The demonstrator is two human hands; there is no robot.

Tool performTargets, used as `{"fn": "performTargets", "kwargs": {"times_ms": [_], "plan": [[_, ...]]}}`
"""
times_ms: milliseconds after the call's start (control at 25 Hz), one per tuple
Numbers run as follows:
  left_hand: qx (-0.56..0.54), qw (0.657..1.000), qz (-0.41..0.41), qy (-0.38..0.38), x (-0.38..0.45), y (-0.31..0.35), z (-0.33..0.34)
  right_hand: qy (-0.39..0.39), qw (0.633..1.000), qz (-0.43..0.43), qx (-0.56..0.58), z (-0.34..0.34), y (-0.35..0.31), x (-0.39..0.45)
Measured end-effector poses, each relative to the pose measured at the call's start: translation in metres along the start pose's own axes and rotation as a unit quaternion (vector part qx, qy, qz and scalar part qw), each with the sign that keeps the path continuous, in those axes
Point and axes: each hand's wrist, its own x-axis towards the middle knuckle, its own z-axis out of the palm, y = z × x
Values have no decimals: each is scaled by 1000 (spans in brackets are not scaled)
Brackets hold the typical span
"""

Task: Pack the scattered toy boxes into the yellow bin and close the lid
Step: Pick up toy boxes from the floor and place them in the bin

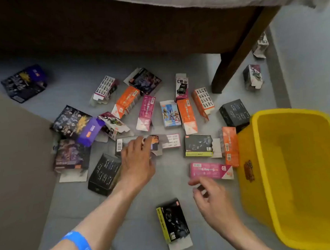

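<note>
Left hand [137, 161]: grip spread flat on a grey barcode box [126, 143], clamped on nothing.
Right hand [211, 199]: grip loosely curled and empty, near a pink box [209, 170].
Toy boxes: scattered over the floor [146, 207], mostly far and left.
Yellow bin [291, 175]: right, open, empty.
Open room: bare floor near, between the forearms.
Bed leg [233, 62]: far right.

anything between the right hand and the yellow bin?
Head view: only bare grey floor lies between the right hand and the yellow bin. The pink box sits just beyond the fingertips, off that line.
</note>
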Motion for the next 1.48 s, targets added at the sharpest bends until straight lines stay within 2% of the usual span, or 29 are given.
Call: {"fn": "performTargets", "kwargs": {"times_ms": [40,120,240,320,440,520,560,600,680,720,800,880,960,1040,1120,1200,1240,1280,1360,1440,1480], "plan": [[47,999,7,-10,10,1,8,-3,1000,-13,-5,4,12,1],[60,998,23,-21,35,2,19,-9,1000,-22,-3,10,31,18],[-74,993,93,10,66,3,17,2,998,-41,38,17,41,61],[-217,967,132,27,72,10,-2,26,996,-53,72,15,40,89],[-304,930,191,84,82,42,-32,98,987,-91,89,-14,26,119],[-396,891,196,105,83,67,-44,180,968,-132,115,-40,19,127],[-457,864,185,99,80,79,-46,211,957,-138,144,-52,21,126],[-507,841,170,82,77,93,-46,210,950,-130,193,-66,23,123],[-579,802,145,29,70,117,-38,147,944,-107,274,-87,30,116],[-599,788,140,0,68,129,-32,132,947,-105,275,-97,36,112],[-618,770,150,-36,67,153,-20,160,948,-119,246,-116,49,101],[-632,757,157,-48,68,175,-13,189,934,-146,266,-131,57,92],[-658,735,152,-64,68,198,-13,222,912,-129,320,-143,65,83],[-646,742,168,-64,65,221,-14,249,901,-104,339,-154,72,74],[-624,763,160,-50,61,248,-14,228,901,-67,363,-170,84,59],[-653,753,69,-44,60,273,-12,146,905,-16,399,-187,105,39],[-672,738,27,-43,61,284,-8,104,902,14,419,-193,115,30],[-674,738,8,-36,62,295,-5,85,891,42,444,-197,125,20],[-635,771,48,-19,58,312,3,134,854,88,495,-193,147,8],[-617,777,117,-42,49,328,10,234,816,111,516,-189,163,1],[-604,778,162,-60,46,331,14,268,828,113,479,-189,170,-2]]}}
